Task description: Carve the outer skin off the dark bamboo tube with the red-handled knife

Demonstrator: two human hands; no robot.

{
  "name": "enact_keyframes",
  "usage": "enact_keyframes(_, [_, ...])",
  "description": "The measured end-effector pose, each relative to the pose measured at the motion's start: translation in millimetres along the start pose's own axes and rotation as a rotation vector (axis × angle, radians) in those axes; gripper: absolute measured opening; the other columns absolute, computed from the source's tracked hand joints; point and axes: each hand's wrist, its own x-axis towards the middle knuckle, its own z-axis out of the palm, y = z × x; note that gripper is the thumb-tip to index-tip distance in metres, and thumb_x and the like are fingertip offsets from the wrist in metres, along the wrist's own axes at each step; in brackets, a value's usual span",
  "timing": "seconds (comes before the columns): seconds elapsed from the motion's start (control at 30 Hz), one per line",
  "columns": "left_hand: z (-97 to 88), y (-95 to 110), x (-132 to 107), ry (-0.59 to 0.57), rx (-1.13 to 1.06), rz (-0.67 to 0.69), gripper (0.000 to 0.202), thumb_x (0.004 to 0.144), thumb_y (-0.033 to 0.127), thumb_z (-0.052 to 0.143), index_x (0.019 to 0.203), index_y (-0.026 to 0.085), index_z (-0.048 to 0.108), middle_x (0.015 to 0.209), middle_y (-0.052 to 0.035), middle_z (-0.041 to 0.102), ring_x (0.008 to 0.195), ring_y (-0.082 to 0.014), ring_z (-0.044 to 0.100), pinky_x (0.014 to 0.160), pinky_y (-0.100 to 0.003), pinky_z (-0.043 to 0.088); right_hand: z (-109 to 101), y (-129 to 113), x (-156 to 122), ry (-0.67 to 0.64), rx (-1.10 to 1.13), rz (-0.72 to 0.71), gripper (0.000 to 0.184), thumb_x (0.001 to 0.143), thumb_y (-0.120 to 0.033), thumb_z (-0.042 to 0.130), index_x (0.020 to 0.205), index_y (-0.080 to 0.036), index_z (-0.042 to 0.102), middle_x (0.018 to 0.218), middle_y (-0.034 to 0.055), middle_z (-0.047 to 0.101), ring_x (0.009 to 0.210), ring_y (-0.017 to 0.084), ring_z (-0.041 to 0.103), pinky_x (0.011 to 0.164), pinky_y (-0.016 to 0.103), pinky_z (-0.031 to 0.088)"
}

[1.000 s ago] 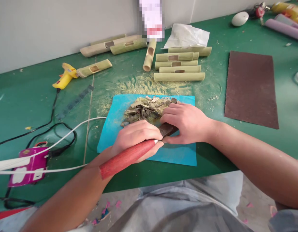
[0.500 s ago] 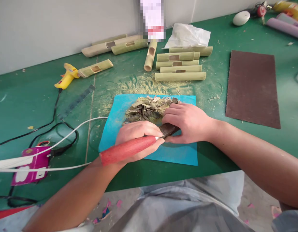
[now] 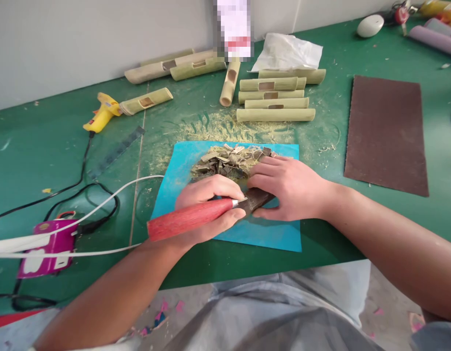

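Observation:
A carving knife with a red wooden handle [image 3: 192,218] is gripped in my left hand [image 3: 203,189]. Its short metal blade [image 3: 242,200] meets the near left end of a dark brown strip [image 3: 258,200], which looks like wood or bamboo. My right hand [image 3: 290,187] closes over that strip and presses it down on a blue sheet [image 3: 272,236], its fingers hiding part of it. The thumb of my left hand lies along the strip's near end. Just beyond both hands, a pile of dark and pale shavings [image 3: 225,163] covers the sheet's far part.
Several cut bamboo tubes [image 3: 275,115] with rectangular openings lie at the back. A yellow glue gun [image 3: 103,114], a clear ruler [image 3: 117,152], and a purple box [image 3: 46,248] with cables are on the left. A brown board [image 3: 386,136] lies right, and sawdust [image 3: 218,127] covers the green table behind the sheet.
The knife has shifted slightly up and back in my left hand's grip, so more of its blade shows. My right hand stays on the strip. The whole view has shifted a little.

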Motion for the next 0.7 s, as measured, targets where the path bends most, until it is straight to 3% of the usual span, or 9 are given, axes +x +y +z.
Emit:
enact_keyframes(0.33, [1.2, -4, -8, 0.042, 0.005, -0.093, 0.01, 0.093, 0.031, 0.074, 0.097, 0.022, 0.072, 0.095, -0.0012, 0.078, 0.088, -0.0143, 0.074, 0.081, -0.027, 0.057, -13, 4, -7, -0.07, 0.021, 0.01, 0.015, 0.084, -0.03, 0.068, 0.091, -0.017, 0.067, 0.086, 0.0054, 0.065, 0.083, 0.021, 0.051, 0.077, 0.034, 0.037])
enact_keyframes(0.6, [1.5, 1, -8, 0.008, 0.001, -0.163, 0.01, 0.093, 0.032, 0.074, 0.097, 0.023, 0.072, 0.092, 0.0009, 0.078, 0.082, -0.0127, 0.074, 0.074, -0.025, 0.056, -11, 6, -8, -0.038, -0.001, -0.001, 0.016, 0.086, -0.029, 0.067, 0.096, -0.016, 0.067, 0.09, 0.007, 0.067, 0.085, 0.022, 0.052, 0.076, 0.034, 0.038])
enact_keyframes(0.7, [0.9, 5, -7, 0.035, 0.047, -0.166, 0.008, 0.093, 0.03, 0.074, 0.096, 0.023, 0.072, 0.095, 0.0014, 0.078, 0.087, -0.0126, 0.074, 0.08, -0.025, 0.056, -10, 4, -8, -0.038, -0.05, 0.013, 0.02, 0.088, -0.033, 0.069, 0.097, -0.016, 0.068, 0.09, 0.0074, 0.067, 0.083, 0.021, 0.052, 0.074, 0.034, 0.039])
